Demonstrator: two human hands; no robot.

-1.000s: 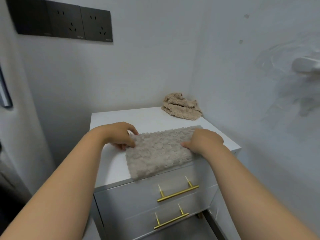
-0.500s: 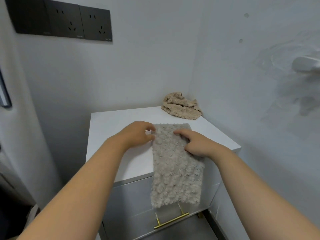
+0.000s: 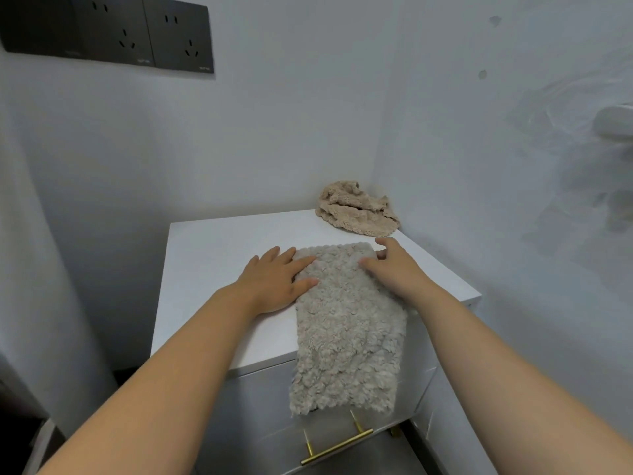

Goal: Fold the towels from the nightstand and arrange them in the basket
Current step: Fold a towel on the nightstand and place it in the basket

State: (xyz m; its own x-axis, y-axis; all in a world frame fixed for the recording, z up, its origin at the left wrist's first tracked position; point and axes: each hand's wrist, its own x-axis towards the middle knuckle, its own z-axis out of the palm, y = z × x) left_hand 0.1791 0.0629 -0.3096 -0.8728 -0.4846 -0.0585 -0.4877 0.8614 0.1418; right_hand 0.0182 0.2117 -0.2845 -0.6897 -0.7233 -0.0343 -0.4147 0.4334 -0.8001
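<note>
- Pressing flat on the nightstand [image 3: 212, 255], the left hand [image 3: 274, 282] has straight fingers [image 3: 303, 262] reaching onto the left edge of the grey towel [image 3: 346, 337].
- The right hand [image 3: 394, 274] rests on its top right part, fingers [image 3: 370, 262] loosely spread and gripping nothing.
- The grey towel hangs over the nightstand's front edge.
- A crumpled beige towel [image 3: 356, 210] sits in the back corner.

At your eleven o'clock, a row of matte black plastic wall sockets [image 3: 106, 32] sits flush on the pale grey painted back wall [image 3: 274, 114]. At one o'clock you see two small round dents [image 3: 494, 20] in the side wall, one above the other. At three o'clock a white rounded fixture [image 3: 613, 121] juts in at the frame edge, with smeared paint beside it. At eight o'clock lies dark floor [image 3: 20, 423].
</note>
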